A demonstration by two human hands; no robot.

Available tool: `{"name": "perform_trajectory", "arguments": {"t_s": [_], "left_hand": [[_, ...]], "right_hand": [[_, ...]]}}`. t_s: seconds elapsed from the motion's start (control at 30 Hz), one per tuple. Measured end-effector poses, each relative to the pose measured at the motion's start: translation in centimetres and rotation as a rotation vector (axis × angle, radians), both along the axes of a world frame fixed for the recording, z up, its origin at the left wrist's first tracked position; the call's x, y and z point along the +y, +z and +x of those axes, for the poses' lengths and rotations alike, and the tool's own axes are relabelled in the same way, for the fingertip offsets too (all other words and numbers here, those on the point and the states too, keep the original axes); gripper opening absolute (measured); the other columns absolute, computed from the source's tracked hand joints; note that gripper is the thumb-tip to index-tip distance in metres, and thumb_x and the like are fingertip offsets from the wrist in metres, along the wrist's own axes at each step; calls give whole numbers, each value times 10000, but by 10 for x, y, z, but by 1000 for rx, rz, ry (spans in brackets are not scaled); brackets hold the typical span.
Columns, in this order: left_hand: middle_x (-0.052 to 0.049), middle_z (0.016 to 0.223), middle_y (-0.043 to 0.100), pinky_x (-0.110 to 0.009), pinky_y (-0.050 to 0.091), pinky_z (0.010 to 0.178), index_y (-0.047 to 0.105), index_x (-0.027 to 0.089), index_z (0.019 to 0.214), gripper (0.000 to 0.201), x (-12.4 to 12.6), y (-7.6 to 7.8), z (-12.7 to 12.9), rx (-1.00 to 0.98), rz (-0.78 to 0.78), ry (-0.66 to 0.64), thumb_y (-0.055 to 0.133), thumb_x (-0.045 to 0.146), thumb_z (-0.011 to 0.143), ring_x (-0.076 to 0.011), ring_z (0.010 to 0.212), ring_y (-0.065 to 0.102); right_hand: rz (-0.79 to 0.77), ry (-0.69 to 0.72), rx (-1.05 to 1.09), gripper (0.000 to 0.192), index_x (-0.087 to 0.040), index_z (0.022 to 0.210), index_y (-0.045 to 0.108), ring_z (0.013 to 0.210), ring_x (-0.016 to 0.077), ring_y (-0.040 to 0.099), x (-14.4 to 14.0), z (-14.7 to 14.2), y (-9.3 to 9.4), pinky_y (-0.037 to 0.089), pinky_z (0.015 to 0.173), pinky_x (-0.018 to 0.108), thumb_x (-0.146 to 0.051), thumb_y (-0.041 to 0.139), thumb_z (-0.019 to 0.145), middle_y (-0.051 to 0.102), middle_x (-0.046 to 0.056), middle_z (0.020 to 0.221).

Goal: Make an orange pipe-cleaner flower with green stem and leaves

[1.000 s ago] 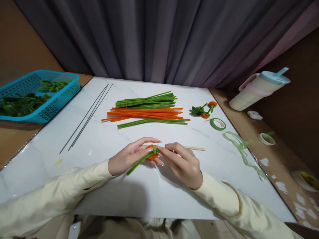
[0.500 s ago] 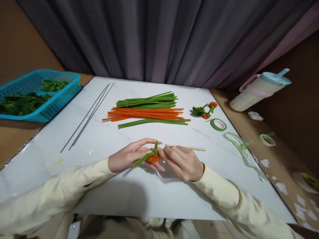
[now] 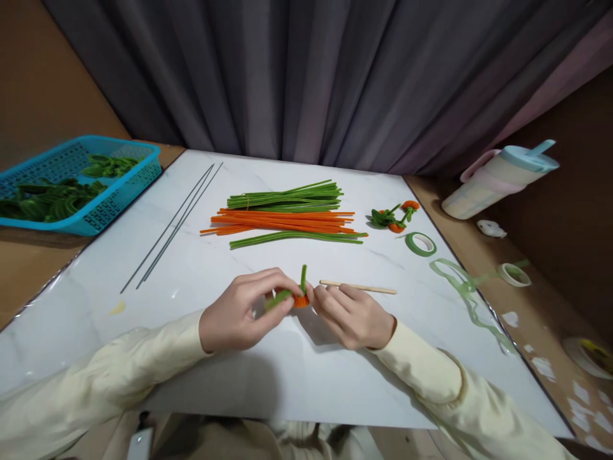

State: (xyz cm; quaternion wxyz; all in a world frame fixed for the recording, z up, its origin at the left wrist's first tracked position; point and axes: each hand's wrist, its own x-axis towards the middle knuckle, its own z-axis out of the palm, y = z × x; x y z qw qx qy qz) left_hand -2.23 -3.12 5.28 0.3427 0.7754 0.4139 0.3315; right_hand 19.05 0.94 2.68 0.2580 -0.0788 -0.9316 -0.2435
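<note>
Both hands meet over the white marble-look table (image 3: 201, 268), just in front of me. My left hand (image 3: 239, 313) and my right hand (image 3: 349, 313) pinch a small orange pipe-cleaner coil (image 3: 301, 300) between their fingertips. A green pipe cleaner (image 3: 287, 294) is wound around the coil; one short end sticks straight up, the other runs under my left fingers. A thin wooden stick (image 3: 359, 287) lies on the table just beyond my right hand.
Bundles of green (image 3: 287, 195) and orange pipe cleaners (image 3: 282, 220) lie mid-table. Thin grey wires (image 3: 175, 223) lie at the left. A blue basket (image 3: 90, 211) holds green pieces. Finished orange-green pieces (image 3: 393, 216), green tape rolls (image 3: 420, 243) and a lidded cup (image 3: 498, 179) sit at the right.
The long green pipe-cleaner tail that stuck out to the lower left has been drawn in around the coil. My left fingers have curled over it, and a green end now points up.
</note>
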Motion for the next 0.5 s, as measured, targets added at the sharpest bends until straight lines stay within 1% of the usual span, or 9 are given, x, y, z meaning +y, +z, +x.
{"name": "perform_trajectory", "arguments": {"t_s": [0.07,0.13,0.2,0.23,0.3,0.4,0.43,0.5], "left_hand": [[-77,862,662,-248,472,695,638,150,925,249,1,-3,-2,-12,25,-109,421,110,811,-165,761,609],[-86,877,680,-248,476,716,664,143,945,320,4,-7,-5,-43,25,-201,387,85,797,-172,790,627],[-87,867,689,-245,478,708,672,135,959,329,5,-9,-7,-76,-23,-239,384,96,805,-167,767,637],[-87,858,693,-244,479,695,672,132,955,312,5,-9,-7,-91,-73,-235,393,114,818,-164,747,641],[-87,861,702,-241,481,665,658,132,948,268,2,-7,-4,-132,-232,-194,413,164,847,-164,738,650],[-98,871,707,-228,486,625,578,139,945,193,-3,-6,6,-261,-502,-92,427,237,874,-184,815,663],[-94,832,706,-225,483,602,532,146,939,169,-5,-7,10,-327,-564,-53,426,263,880,-180,789,667],[-67,750,696,-205,458,514,435,171,934,155,-7,-11,17,-410,-655,16,466,306,865,-163,671,665]], "right_hand": [[2,-10,-14,272,-20,950,603,651,150,531,1,0,-2,411,501,283,-71,348,869,581,115,817],[15,-7,-18,280,-16,959,602,642,143,531,3,1,-4,408,489,275,-57,340,870,579,106,800],[40,7,-3,254,-16,942,607,636,144,534,4,3,-6,397,472,274,-57,369,863,583,105,795],[54,11,11,233,-20,923,612,634,145,535,4,3,-6,392,467,274,-60,392,857,585,106,794],[83,16,44,188,-29,883,622,620,144,532,4,5,-7,385,462,274,-69,443,841,591,107,785],[109,22,82,154,-21,869,626,598,145,527,3,5,-8,370,444,277,-76,491,821,593,113,765],[114,28,90,154,-14,874,626,593,147,526,3,5,-8,366,438,280,-76,497,816,593,116,762],[117,40,99,157,-7,873,626,587,149,524,3,4,-9,364,432,283,-72,496,814,594,120,757]]}}
